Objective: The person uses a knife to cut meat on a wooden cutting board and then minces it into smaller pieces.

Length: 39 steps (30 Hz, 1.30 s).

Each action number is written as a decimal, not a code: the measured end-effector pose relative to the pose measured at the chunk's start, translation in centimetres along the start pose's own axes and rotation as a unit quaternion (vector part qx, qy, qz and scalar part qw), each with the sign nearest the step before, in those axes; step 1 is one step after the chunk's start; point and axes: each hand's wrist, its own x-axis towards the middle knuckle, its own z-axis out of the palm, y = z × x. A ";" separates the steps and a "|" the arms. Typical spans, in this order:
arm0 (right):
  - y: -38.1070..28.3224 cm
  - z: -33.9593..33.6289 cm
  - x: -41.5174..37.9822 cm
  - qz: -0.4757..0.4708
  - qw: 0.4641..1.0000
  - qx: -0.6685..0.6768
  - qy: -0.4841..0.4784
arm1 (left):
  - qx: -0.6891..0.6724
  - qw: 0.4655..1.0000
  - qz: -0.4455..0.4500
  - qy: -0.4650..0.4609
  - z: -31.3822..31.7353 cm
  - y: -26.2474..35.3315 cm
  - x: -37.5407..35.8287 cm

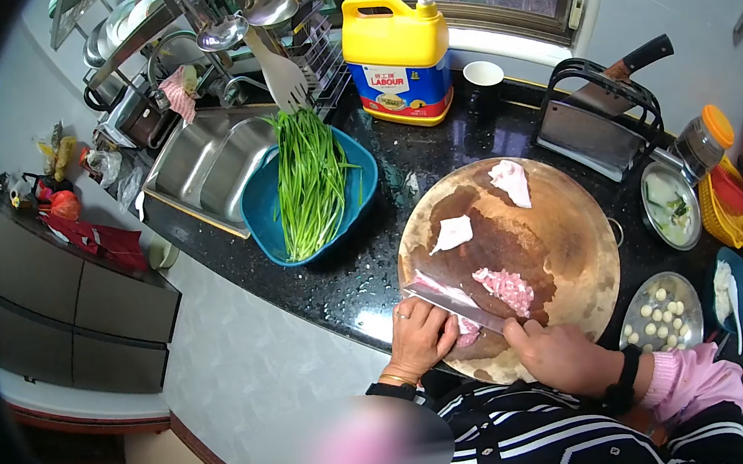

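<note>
My right hand (561, 355) is closed around the handle of a kitchen knife (456, 303), whose blade slants up and left across a strip of raw meat (468, 329). Fingers curled, my left hand (418, 333) presses that meat at the near left edge of a round wooden chopping board (577, 244), close beside the blade. Just right of the knife lies a small heap of diced pink meat (506, 290). Farther back on the board are two pale, fatty pieces, one near the left (453, 234) and another near the far edge (511, 183).
Left of the board stands a blue basin (364, 173) with long green stalks (310, 184), beside a steel sink (215, 163). Behind are a yellow jug (397, 57) and a knife rack (587, 136). On the right sit a steel bowl (671, 204) and a plate of small pale balls (682, 286).
</note>
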 end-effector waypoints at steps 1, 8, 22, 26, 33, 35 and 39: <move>0.0 0.1 0.4 -0.001 1.000 0.004 0.001 | 0.000 1.000 -0.002 0.001 0.1 -0.1 -0.1; 0.3 1.3 5.0 -0.043 0.998 0.023 0.043 | -0.018 1.000 -0.014 0.013 0.8 -0.5 -0.5; 2.5 1.4 -0.1 -0.014 0.999 0.031 -0.021 | -0.018 0.999 -0.041 0.006 1.1 -0.5 -0.6; 1.7 0.3 2.8 -0.017 0.998 0.053 -0.041 | -0.015 0.999 -0.049 0.003 0.9 -0.5 -0.5; 1.1 0.6 8.4 -0.090 0.994 0.061 0.001 | -0.031 0.999 -0.039 0.002 0.5 -0.7 -0.1; 1.8 0.8 7.3 -0.087 0.993 0.074 0.005 | -0.024 0.998 -0.044 0.021 0.6 -0.4 0.0; 3.1 1.4 2.9 -0.056 0.998 0.032 -0.024 | -0.024 0.998 -0.056 0.014 0.6 0.0 -0.1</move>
